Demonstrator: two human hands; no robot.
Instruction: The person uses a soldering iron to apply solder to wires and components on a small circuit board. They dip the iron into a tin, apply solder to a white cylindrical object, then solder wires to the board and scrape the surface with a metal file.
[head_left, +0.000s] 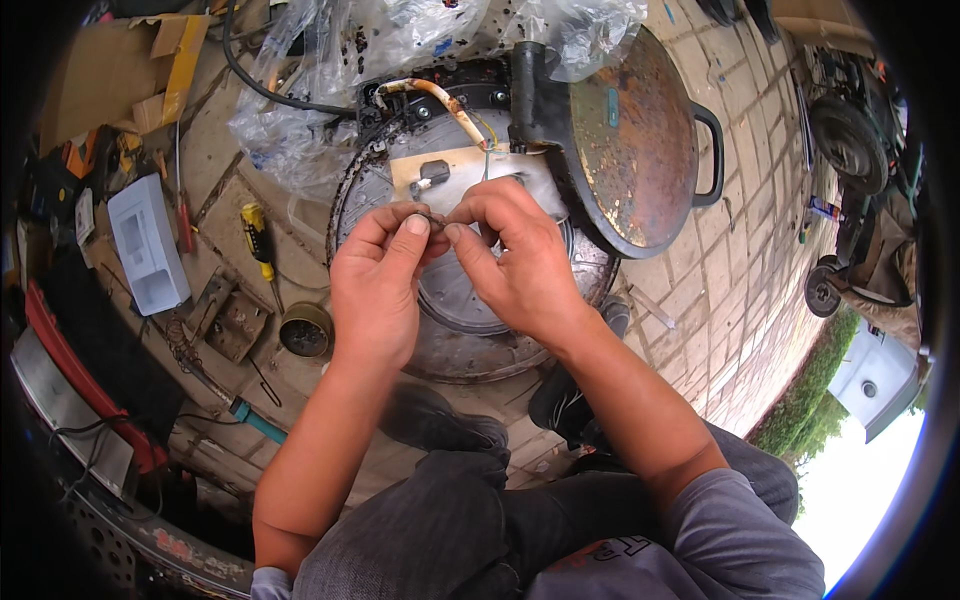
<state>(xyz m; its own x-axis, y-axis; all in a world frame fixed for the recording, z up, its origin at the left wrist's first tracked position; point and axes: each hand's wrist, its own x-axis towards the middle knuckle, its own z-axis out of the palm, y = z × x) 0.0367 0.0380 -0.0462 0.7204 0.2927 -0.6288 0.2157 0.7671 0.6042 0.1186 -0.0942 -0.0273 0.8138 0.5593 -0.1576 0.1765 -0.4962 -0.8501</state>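
My left hand (378, 290) and my right hand (522, 265) meet fingertip to fingertip over an opened round electrical appliance. Both pinch a small dark piece (434, 219), thin and mostly hidden by the fingers, so its kind cannot be made out. Below them lies the appliance's round grimy metal base (465, 358). Its rusty lid (635, 150), with a black handle (710, 155), leans out to the right on a black hinge. A sleeved cable (440, 95) and thin wires come down just beyond my right hand. On the base a small dark grey part (432, 177) rests beyond my left fingers.
Left on the paving are a yellow-black screwdriver (257, 237), a round tin (305, 330), a rusty metal box (236, 323), a teal-handled soldering iron (256, 421) and a grey plastic tray (150, 245). Clear plastic bags (300, 140) lie behind the appliance. A wheeled vehicle (850, 145) stands far right.
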